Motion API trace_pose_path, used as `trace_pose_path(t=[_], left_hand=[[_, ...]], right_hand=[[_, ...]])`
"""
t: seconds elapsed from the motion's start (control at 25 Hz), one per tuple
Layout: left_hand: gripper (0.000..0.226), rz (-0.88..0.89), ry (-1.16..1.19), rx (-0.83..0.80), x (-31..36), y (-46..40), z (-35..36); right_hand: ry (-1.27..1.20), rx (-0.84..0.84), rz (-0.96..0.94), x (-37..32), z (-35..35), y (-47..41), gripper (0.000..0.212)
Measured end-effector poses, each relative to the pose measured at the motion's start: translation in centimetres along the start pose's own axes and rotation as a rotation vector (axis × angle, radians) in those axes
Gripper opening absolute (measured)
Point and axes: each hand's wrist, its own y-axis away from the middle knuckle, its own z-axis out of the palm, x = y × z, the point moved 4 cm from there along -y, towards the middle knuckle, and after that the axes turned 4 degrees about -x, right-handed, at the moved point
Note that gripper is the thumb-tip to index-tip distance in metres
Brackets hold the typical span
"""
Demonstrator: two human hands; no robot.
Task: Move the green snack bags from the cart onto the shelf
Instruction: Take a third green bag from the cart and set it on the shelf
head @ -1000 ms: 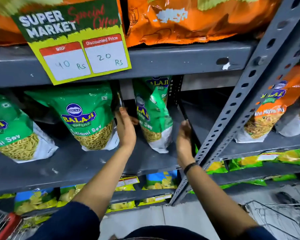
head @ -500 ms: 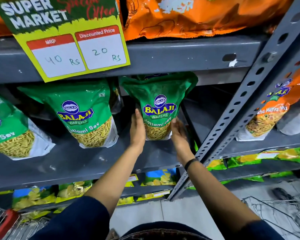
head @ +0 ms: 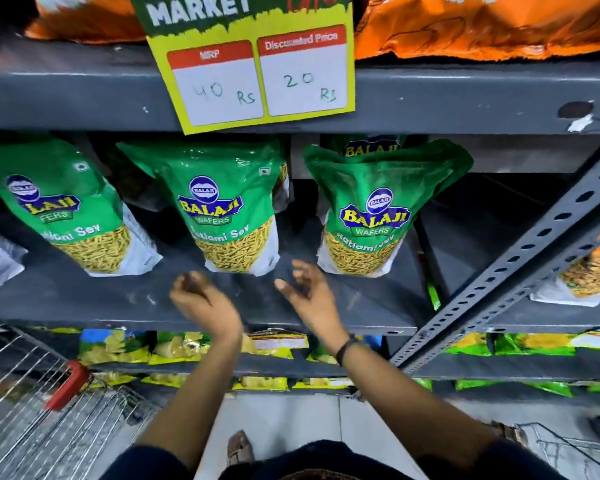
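Three green Balaji snack bags stand in a row on the grey shelf (head: 361, 306): a left bag (head: 66, 209), a middle bag (head: 222, 209) and a right bag (head: 374, 216), with another green bag (head: 371, 147) partly hidden behind the right one. My left hand (head: 201, 299) hovers in front of the shelf edge below the middle bag, fingers loosely curled and blurred, holding nothing. My right hand (head: 305, 289) is just left of and below the right bag, fingers spread, not touching it. The wire cart (head: 32, 410) with a red handle sits at the lower left.
A yellow price sign (head: 257, 74) hangs from the shelf above, which carries orange bags (head: 482, 26). A slanted perforated grey upright (head: 534, 251) crosses the right side. Yellow and green packets (head: 187, 348) fill lower shelves. An orange bag (head: 589, 271) stands at right.
Both hands have let go of the right green bag, which now stands upright on the shelf, and have pulled back toward me and to the left. The view has shifted left.
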Motion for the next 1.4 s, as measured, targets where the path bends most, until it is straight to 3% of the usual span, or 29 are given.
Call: trace_pose_path(t=[0.04,0.12,0.2,0.28,0.4,0.52,0.6,0.72,0.8,0.88,0.96,1.12,1.28,1.4], left_hand=[[0.048,-0.032,0.026,-0.045,0.0,-2.2,0.2],[0.066,-0.158,0.024,-0.305,0.6,-5.9,1.9],[0.072,-0.246,-0.011,-0.609,0.5,-7.9,3.6],[0.061,-0.221,-0.007,-0.777,1.2,-7.5,4.4],[0.056,-0.205,0.037,-0.775,1.6,-7.0,4.1],[0.053,-0.233,-0.001,-0.781,1.2,-7.4,3.2],[0.065,-0.268,-0.026,-0.699,-0.3,-7.7,1.9],[0.046,-0.225,0.019,-0.268,-1.5,-8.3,-2.8],[0.041,-0.132,0.029,-0.076,-1.5,-10.3,-6.0],[0.049,-0.113,0.039,-0.026,-1.5,-13.8,-8.6],[0.062,-0.120,0.013,-0.085,-1.9,-18.1,-10.3],[0.071,-0.117,-0.106,-0.432,-1.7,-23.9,-10.5],[0.067,-0.170,-0.396,-0.681,-0.7,-25.6,-10.3],[0.079,-0.128,-0.339,-0.734,-0.2,-25.1,-11.9]], right_hand=[[0.048,-0.065,-0.015,-0.9,1.0,-1.2,0.064],[0.134,-0.133,-0.015,-2.3,2.4,-3.7,0.091],[0.120,-0.166,-0.021,-3.1,3.8,-5.7,0.095],[0.066,-0.138,-0.023,-3.1,4.4,-6.5,0.088],[0.048,-0.109,-0.043,-2.9,5.1,-6.6,0.084],[0.026,-0.083,-0.039,-1.9,5.8,-6.0,0.099],[-0.066,0.067,-0.027,-0.8,5.8,-4.6,0.107],[-0.153,0.295,-0.084,0.1,6.6,-0.6,0.064],[-0.055,0.238,-0.105,-0.2,9.4,1.1,0.044],[0.060,0.078,-0.093,-1.3,14.0,0.9,0.039],[0.121,-0.051,-0.099,-2.7,18.9,-0.9,0.054],[0.098,-0.058,-0.068,-4.8,25.1,-6.3,0.100],[0.114,-0.067,-0.031,-4.8,27.9,-9.5,0.106],[0.135,-0.031,-0.022,-4.0,29.1,-8.8,0.100]])
